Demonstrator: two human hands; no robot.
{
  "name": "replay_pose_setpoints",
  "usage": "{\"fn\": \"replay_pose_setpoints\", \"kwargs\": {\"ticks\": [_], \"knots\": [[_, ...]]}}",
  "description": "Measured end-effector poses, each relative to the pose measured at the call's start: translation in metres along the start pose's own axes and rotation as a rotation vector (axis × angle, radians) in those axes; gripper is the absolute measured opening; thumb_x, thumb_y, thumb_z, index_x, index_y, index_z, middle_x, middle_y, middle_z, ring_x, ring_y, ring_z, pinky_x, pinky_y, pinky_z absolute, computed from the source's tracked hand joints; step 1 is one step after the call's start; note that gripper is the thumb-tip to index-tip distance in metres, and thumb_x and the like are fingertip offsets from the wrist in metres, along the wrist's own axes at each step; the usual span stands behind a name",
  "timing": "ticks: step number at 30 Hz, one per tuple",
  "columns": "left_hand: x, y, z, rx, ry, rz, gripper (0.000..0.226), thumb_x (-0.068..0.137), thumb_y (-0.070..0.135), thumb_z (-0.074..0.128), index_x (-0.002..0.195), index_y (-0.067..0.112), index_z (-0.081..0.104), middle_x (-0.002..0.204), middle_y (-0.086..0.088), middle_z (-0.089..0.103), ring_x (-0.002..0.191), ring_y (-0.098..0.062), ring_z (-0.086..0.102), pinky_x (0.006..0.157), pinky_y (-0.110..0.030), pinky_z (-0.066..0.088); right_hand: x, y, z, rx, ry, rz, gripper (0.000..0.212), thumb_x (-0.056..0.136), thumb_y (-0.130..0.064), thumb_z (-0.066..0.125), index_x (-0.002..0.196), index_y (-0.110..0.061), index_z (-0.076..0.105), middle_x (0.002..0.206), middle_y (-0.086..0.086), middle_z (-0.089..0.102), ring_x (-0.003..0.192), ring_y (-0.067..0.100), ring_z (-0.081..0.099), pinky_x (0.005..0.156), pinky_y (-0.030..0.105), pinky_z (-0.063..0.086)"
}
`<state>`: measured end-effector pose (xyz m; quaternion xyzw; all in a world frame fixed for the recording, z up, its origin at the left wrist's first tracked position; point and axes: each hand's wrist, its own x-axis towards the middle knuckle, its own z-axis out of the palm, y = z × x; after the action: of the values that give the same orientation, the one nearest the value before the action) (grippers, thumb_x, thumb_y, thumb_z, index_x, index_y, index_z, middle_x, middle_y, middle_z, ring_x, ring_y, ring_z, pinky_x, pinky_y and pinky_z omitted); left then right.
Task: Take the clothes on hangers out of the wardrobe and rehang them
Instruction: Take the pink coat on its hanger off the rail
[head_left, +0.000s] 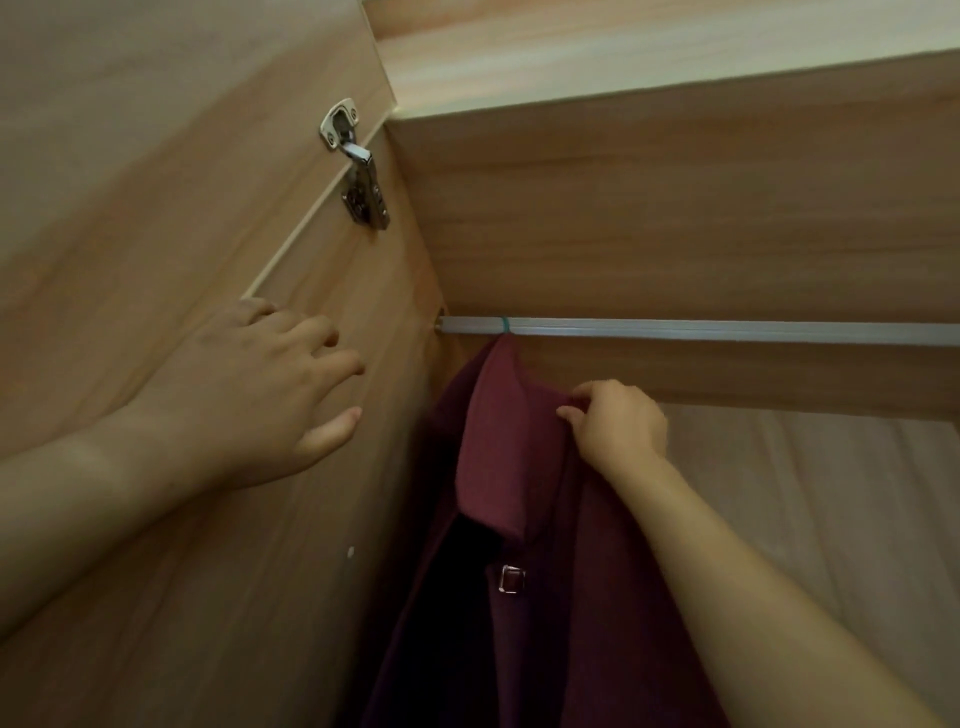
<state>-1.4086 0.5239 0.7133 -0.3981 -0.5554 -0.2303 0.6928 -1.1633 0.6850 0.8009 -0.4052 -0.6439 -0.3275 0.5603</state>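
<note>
A dark red garment (498, 467) with a small metal buckle hangs from a green hanger hook (505, 325) on the silver wardrobe rail (727, 331), at the rail's left end. My right hand (618, 423) pinches the garment's shoulder fabric just below the rail. My left hand (275, 384) lies flat with spread fingers against the wardrobe's wooden side panel (322, 519), to the left of the garment. The hanger's body is hidden under the cloth.
A metal door hinge (358, 171) is fixed on the side panel above my left hand. A wooden shelf board (675, 197) runs above the rail. To the right of the garment the rail is bare, with the pale back wall (805, 493) behind.
</note>
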Motion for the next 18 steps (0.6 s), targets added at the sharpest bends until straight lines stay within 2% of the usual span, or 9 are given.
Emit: {"fn": "replay_pose_setpoints", "kwargs": {"ticks": [4,8,10,12,14,18], "knots": [[0.001,0.001,0.001,-0.016,-0.004,-0.011,0.057,0.082,0.058,0.029,0.102,0.023,0.069,0.097,-0.009,0.067,0.085,-0.028,0.066,0.079,-0.044,0.045,0.001,0.019,-0.003,0.134,0.004,0.019,0.033,0.084,-0.045,0.063,0.113,-0.03,0.065,0.114,-0.001,0.067,0.111,0.021,0.057,0.082,0.029,0.045],[0.001,0.002,0.001,-0.027,-0.002,-0.021,0.057,0.081,0.059,0.03,0.102,0.024,0.069,0.097,-0.008,0.067,0.085,-0.028,0.066,0.077,-0.044,0.047,0.015,0.012,-0.01,-0.076,-0.05,-0.021,0.028,0.085,-0.033,0.064,0.112,-0.025,0.064,0.115,0.005,0.064,0.109,0.026,0.058,0.081,0.03,0.045],[0.0,0.002,0.0,-0.033,0.007,-0.019,0.055,0.081,0.058,0.031,0.101,0.024,0.069,0.096,-0.007,0.067,0.085,-0.028,0.066,0.077,-0.044,0.049,0.018,-0.003,-0.008,-0.175,-0.017,-0.007,0.024,0.088,-0.02,0.059,0.111,-0.017,0.063,0.116,0.009,0.062,0.109,0.028,0.059,0.078,0.031,0.045],[0.0,0.002,-0.001,-0.033,0.015,-0.014,0.055,0.081,0.057,0.031,0.101,0.023,0.069,0.095,-0.007,0.067,0.084,-0.028,0.066,0.077,-0.044,0.049,0.015,-0.012,0.0,-0.21,0.006,-0.025,0.021,0.09,-0.015,0.053,0.109,-0.014,0.062,0.114,0.009,0.063,0.106,0.027,0.06,0.072,0.029,0.041],[-0.001,0.002,0.0,-0.038,0.023,-0.015,0.055,0.082,0.057,0.031,0.101,0.023,0.069,0.095,-0.007,0.066,0.082,-0.027,0.065,0.078,-0.043,0.047,0.01,-0.011,0.007,-0.181,0.015,-0.051,0.02,0.092,-0.024,0.053,0.108,-0.018,0.063,0.113,0.006,0.064,0.106,0.025,0.059,0.07,0.027,0.038],[-0.001,0.002,0.0,-0.045,0.026,-0.01,0.055,0.082,0.058,0.03,0.101,0.023,0.069,0.095,-0.007,0.066,0.081,-0.027,0.065,0.077,-0.042,0.046,0.011,0.01,0.007,0.014,0.04,0.058,0.032,0.086,-0.042,0.061,0.116,-0.033,0.062,0.114,-0.002,0.066,0.111,0.02,0.057,0.08,0.028,0.043]]}}
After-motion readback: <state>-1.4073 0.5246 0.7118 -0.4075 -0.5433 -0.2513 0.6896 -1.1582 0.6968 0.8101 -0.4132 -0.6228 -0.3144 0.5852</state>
